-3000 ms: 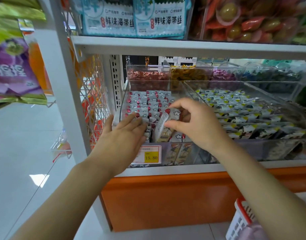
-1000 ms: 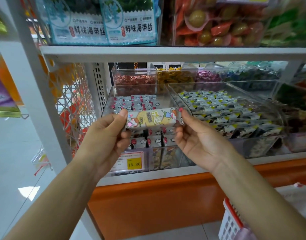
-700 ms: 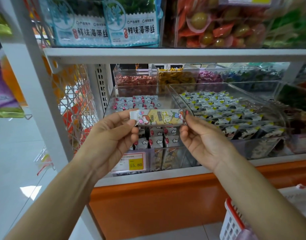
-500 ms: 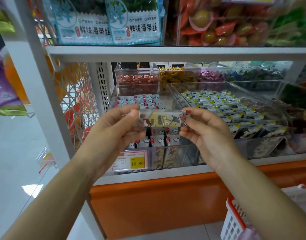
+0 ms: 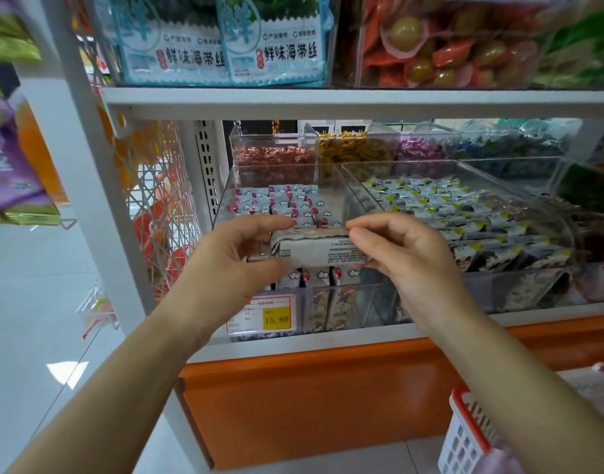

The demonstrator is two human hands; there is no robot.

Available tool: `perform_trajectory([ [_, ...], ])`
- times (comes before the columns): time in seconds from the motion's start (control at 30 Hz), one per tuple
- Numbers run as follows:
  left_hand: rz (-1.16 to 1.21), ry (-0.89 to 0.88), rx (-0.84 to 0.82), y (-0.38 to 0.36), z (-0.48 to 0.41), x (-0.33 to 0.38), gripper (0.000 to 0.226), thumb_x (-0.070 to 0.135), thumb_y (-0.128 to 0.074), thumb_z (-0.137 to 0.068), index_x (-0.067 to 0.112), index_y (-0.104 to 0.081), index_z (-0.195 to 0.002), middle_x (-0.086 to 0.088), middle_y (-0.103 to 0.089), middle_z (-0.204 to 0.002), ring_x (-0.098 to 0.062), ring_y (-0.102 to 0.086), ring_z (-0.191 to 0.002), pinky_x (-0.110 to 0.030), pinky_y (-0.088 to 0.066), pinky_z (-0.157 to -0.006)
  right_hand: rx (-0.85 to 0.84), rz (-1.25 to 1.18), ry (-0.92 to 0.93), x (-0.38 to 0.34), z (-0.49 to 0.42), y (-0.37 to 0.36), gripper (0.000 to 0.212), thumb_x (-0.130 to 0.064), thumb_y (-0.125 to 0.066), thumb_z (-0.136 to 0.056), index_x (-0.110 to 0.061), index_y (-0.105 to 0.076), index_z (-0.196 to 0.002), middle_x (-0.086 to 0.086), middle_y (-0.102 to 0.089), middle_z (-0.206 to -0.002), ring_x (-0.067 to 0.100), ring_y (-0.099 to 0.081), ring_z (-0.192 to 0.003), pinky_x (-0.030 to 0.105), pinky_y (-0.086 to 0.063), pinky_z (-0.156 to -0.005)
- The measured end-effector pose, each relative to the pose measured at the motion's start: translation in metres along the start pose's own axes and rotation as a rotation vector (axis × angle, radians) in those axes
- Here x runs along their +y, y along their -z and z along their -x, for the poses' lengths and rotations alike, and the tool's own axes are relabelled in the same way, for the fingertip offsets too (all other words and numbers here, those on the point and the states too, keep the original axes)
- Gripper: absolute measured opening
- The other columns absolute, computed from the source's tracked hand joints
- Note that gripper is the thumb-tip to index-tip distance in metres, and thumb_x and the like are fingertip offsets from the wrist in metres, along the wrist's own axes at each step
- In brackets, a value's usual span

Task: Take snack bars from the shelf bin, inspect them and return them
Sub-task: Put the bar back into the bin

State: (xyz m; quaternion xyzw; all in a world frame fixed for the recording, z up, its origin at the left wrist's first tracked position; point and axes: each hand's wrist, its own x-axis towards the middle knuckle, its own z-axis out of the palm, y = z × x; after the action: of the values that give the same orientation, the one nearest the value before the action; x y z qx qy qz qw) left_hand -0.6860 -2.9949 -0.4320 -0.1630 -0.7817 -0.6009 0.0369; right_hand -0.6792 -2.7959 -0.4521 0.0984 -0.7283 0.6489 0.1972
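Two bare hands hold one snack bar (image 5: 319, 249) level in front of a clear plastic shelf bin (image 5: 341, 191). The left hand (image 5: 232, 265) pinches the bar's left end between thumb and fingers; the right hand (image 5: 406, 258) pinches its right end the same way, so both are closed on the wrapper. The bar is a small rectangular packet in glossy, crinkled film, its pale back face turned toward the camera, with fine printed text and a crimped seam along the top.

Behind and below the bar, the bin holds rows of similar packets (image 5: 293, 203) standing on edge, white with red dots and small cloud shapes. The hands and the held bar hide the middle rows. A price tag (image 5: 264, 316) with a yellow panel reading 15.80 sits on the bin's front wall.

Just to the right stands a second clear bin (image 5: 519, 282), filled with dark and white packets with yellow corners. Farther back are smaller clear boxes of foil-wrapped candies (image 5: 275, 159) in copper, gold and purple.

The white metal shelf (image 5: 328, 100) above carries flat blue-and-white seaweed bags (image 5: 225, 39) and a bag of red and green wrapped fruit. An orange panel (image 5: 311, 398) runs under the lower shelf. The corner of a red-rimmed white plastic basket (image 5: 464, 436) shows at the lower right.
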Motion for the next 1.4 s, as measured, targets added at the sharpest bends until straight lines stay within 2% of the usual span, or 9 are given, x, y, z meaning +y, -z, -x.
perform_trajectory([
  [0.1,-0.011,-0.023,-0.019,-0.004,0.001,0.002,0.037,0.003,-0.069,-0.078,0.031,-0.066,-0.101,0.016,-0.067,-0.085,-0.002,-0.063,-0.082,-0.016,-0.055,-0.073,0.041,0.097,0.057,-0.001,0.000,0.000,0.011,-0.019,-0.066,-0.084,-0.025,-0.070,-0.076,-0.004,-0.068,-0.074,0.008,-0.064,-0.074,0.019,-0.052,-0.067],
  [0.3,-0.022,0.040,-0.035,-0.008,0.001,-0.001,0.021,0.034,-0.071,-0.072,0.026,-0.067,-0.091,-0.002,-0.067,-0.087,-0.015,-0.065,-0.083,-0.025,-0.056,-0.076,0.054,0.233,0.148,-0.002,0.001,-0.002,0.015,-0.017,-0.063,-0.086,-0.013,-0.067,-0.072,0.002,-0.063,-0.066,0.008,-0.057,-0.064,0.013,-0.043,-0.058],
  [0.37,-0.024,0.036,-0.026,-0.007,0.000,0.000,0.009,0.028,-0.070,-0.076,0.021,-0.069,-0.081,-0.001,-0.069,-0.079,-0.013,-0.066,-0.075,-0.019,-0.055,-0.066,0.032,0.256,0.165,-0.002,0.002,-0.002,0.017,-0.017,-0.062,-0.087,-0.009,-0.066,-0.072,0.008,-0.062,-0.067,0.014,-0.056,-0.065,0.014,-0.041,-0.057],
  [0.47,0.057,0.088,-0.051,-0.003,-0.002,0.001,0.013,0.023,-0.069,-0.076,0.010,-0.071,-0.074,-0.003,-0.071,-0.074,-0.013,-0.068,-0.069,-0.017,-0.054,-0.061,0.001,0.245,0.148,-0.002,0.002,-0.002,0.018,-0.018,-0.061,-0.088,-0.009,-0.066,-0.072,0.009,-0.062,-0.067,0.016,-0.057,-0.065,0.017,-0.042,-0.058],
  [0.63,0.179,0.188,-0.013,0.001,-0.004,0.001,0.019,0.015,-0.068,-0.078,-0.003,-0.069,-0.073,-0.007,-0.071,-0.068,-0.018,-0.069,-0.062,-0.021,-0.054,-0.054,-0.061,0.205,0.124,-0.003,0.003,-0.006,0.013,-0.017,-0.063,-0.087,-0.015,-0.068,-0.075,-0.003,-0.066,-0.071,0.002,-0.059,-0.067,0.012,-0.045,-0.063],
  [0.77,0.143,0.177,0.048,-0.001,-0.003,0.000,0.017,0.015,-0.068,-0.079,0.001,-0.070,-0.070,-0.016,-0.068,-0.077,-0.019,-0.068,-0.063,-0.023,-0.055,-0.052,-0.076,0.208,0.146,-0.004,0.004,-0.007,0.012,-0.016,-0.063,-0.086,-0.013,-0.069,-0.075,-0.006,-0.065,-0.068,0.000,-0.058,-0.065,0.009,-0.042,-0.061],
  [1.03,-0.129,-0.016,0.066,-0.003,-0.001,-0.004,0.016,0.020,-0.065,-0.083,0.024,-0.071,-0.069,0.004,-0.070,-0.073,-0.017,-0.064,-0.070,-0.021,-0.056,-0.060,-0.153,0.277,0.039,-0.003,-0.004,0.003,0.016,-0.020,-0.064,-0.086,-0.022,-0.070,-0.071,-0.003,-0.069,-0.069,0.000,-0.061,-0.064,0.008,-0.044,-0.059],
  [1.2,-0.180,-0.101,0.048,-0.006,-0.001,-0.003,0.012,0.020,-0.064,-0.083,0.024,-0.070,-0.073,0.004,-0.068,-0.073,-0.017,-0.060,-0.066,-0.020,-0.050,-0.059,-0.246,0.196,-0.066,-0.004,-0.015,0.014,0.013,-0.021,-0.066,-0.081,-0.020,-0.069,-0.069,-0.008,-0.066,-0.064,0.002,-0.060,-0.063,0.017,-0.049,-0.061],
  [1.4,-0.162,-0.143,0.025,-0.009,0.000,-0.002,0.013,0.018,-0.063,-0.084,0.024,-0.070,-0.074,0.002,-0.067,-0.073,-0.008,-0.056,-0.059,-0.020,-0.050,-0.057,-0.330,-0.046,-0.214,-0.001,-0.019,0.021,0.018,-0.033,-0.069,-0.059,-0.016,-0.071,-0.064,0.003,-0.066,-0.069,0.022,-0.059,-0.073,0.040,-0.045,-0.072],
])
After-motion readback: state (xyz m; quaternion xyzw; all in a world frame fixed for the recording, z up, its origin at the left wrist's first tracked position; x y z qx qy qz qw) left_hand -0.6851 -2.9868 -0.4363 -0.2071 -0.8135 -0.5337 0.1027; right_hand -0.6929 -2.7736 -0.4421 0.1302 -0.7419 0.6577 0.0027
